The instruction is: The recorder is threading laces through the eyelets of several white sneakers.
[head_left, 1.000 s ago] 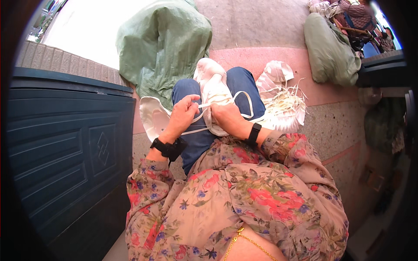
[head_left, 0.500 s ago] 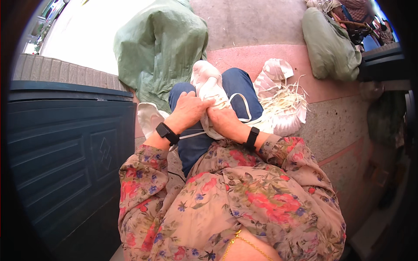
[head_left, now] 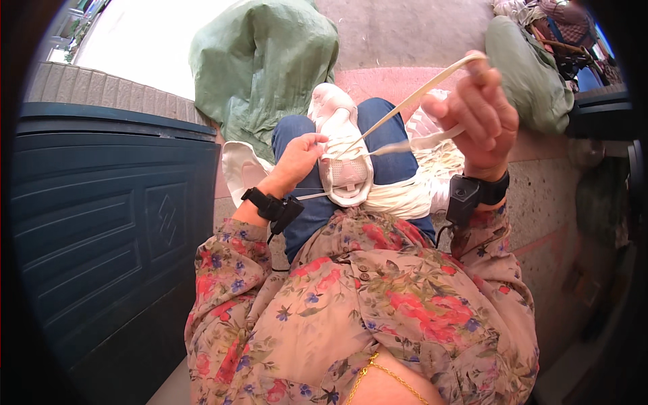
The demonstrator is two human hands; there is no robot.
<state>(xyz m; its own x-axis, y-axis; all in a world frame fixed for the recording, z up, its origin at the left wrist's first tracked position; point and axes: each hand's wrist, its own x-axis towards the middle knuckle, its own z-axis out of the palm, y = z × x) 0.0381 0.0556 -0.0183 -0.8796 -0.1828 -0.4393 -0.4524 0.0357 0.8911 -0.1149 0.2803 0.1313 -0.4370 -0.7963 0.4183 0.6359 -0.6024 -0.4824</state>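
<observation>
White shoe (head_left: pixel 339 128) — lace bundle (head_left: pixel 401 198) beside, green sack (head_left: pixel 263 74) beyond.

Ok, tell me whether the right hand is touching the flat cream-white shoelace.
Touching. The head view shows the flat cream-white shoelace looped over a fingertip of the right hand, its taut stretch running to the white lace-up shoe.
</observation>
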